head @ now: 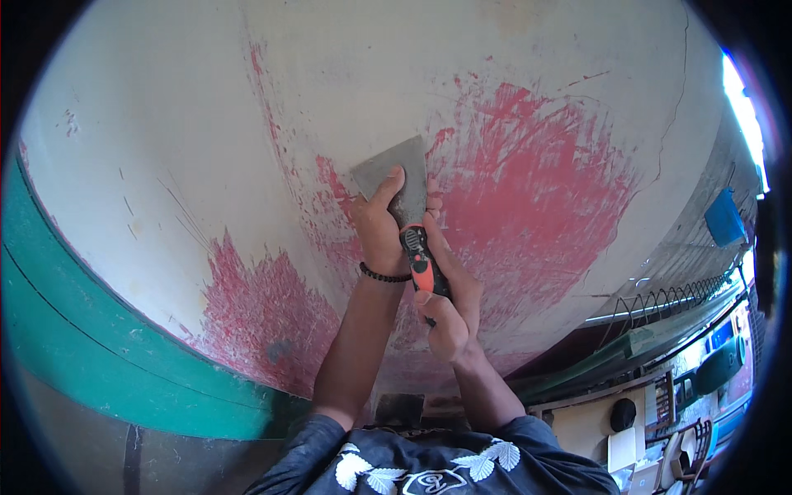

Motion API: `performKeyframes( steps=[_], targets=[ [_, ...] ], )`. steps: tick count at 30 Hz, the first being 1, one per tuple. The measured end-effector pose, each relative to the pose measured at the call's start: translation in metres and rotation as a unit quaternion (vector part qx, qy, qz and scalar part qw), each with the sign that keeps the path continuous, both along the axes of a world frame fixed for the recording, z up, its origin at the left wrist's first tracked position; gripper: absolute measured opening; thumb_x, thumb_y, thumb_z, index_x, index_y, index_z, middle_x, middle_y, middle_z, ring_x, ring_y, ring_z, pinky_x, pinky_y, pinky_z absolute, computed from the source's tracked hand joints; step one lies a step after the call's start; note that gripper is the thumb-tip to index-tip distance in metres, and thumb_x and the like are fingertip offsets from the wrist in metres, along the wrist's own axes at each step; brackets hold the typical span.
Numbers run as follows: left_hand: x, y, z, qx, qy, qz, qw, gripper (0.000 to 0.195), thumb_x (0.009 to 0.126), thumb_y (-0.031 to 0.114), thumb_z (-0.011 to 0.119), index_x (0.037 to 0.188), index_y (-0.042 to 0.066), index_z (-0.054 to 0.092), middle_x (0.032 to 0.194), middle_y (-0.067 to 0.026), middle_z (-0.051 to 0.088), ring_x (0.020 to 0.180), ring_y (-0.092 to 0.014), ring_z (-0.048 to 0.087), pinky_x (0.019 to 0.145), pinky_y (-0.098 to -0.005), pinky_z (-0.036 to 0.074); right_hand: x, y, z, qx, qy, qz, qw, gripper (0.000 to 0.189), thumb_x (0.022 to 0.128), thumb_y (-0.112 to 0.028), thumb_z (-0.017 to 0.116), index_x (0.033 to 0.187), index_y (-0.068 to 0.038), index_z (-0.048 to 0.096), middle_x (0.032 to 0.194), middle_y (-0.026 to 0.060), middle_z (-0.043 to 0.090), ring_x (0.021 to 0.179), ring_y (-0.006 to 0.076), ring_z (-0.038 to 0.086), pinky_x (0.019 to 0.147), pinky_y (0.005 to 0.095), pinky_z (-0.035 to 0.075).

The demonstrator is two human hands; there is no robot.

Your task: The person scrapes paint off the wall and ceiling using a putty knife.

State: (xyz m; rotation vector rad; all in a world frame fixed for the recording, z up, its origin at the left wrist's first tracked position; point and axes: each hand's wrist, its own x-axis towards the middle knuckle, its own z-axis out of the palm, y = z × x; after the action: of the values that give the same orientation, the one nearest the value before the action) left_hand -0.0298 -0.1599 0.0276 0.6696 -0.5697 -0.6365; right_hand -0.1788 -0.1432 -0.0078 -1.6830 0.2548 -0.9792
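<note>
A wide-bladed putty knife with a black and orange handle is between both hands, blade up. My right hand wraps the handle, its thumb along the lower end. My left hand, with a dark beaded bracelet at the wrist, pinches the metal blade; its thumb lies flat on the near face and its fingertips show past the right edge. Behind the tool is a wall with pale, scraped paint. A large red patch is exposed on the right. Whether the blade touches the wall cannot be told.
A second red patch lies low on the left, above a green painted band. A crack runs down the wall's right side. At right are a blue container, coiled wire, chairs and a table.
</note>
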Motion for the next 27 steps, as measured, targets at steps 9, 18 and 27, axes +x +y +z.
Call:
performKeyframes(
  steps=[9, 18, 27],
  targets=[
    [-0.002, 0.014, -0.026, 0.069, -0.01, -0.013, 0.997, 0.039, 0.098, 0.033, 0.062, 0.101, -0.005, 0.068, 0.086, -0.0162, 0.072, 0.069, -0.02, 0.069, 0.063, -0.0305, 0.057, 0.007, 0.02, -0.016, -0.034, -0.046, -0.057, 0.997, 0.091, 0.069, -0.015, 0.053, 0.154, 0.011, 0.034, 0.12, 0.0191, 0.066, 0.08, 0.0141, 0.057, 0.075, 0.0256, 0.046],
    [-0.007, 0.012, -0.022, 0.046, -0.028, 0.011, 0.999, 0.038, 0.097, 0.032, 0.064, 0.098, -0.006, 0.068, 0.085, -0.0171, 0.073, 0.066, -0.021, 0.069, 0.061, -0.032, 0.057, 0.01, 0.0, -0.032, -0.086, -0.074, -0.058, 0.992, 0.093, 0.071, -0.023, 0.056, 0.156, 0.01, 0.033, 0.124, 0.0201, 0.066, 0.075, 0.0117, 0.059, 0.07, 0.0258, 0.048],
    [-0.001, 0.011, -0.022, 0.024, 0.014, -0.01, 1.0, 0.028, 0.097, 0.021, 0.065, 0.101, -0.006, 0.067, 0.079, -0.018, 0.072, 0.058, -0.023, 0.069, 0.053, -0.0329, 0.057, 0.009, 0.008, -0.032, -0.027, -0.06, -0.015, 0.998, 0.088, 0.076, -0.019, 0.056, 0.154, 0.013, 0.031, 0.138, 0.0328, 0.058, 0.126, 0.0358, 0.062, 0.105, 0.0373, 0.045]
  ],
)
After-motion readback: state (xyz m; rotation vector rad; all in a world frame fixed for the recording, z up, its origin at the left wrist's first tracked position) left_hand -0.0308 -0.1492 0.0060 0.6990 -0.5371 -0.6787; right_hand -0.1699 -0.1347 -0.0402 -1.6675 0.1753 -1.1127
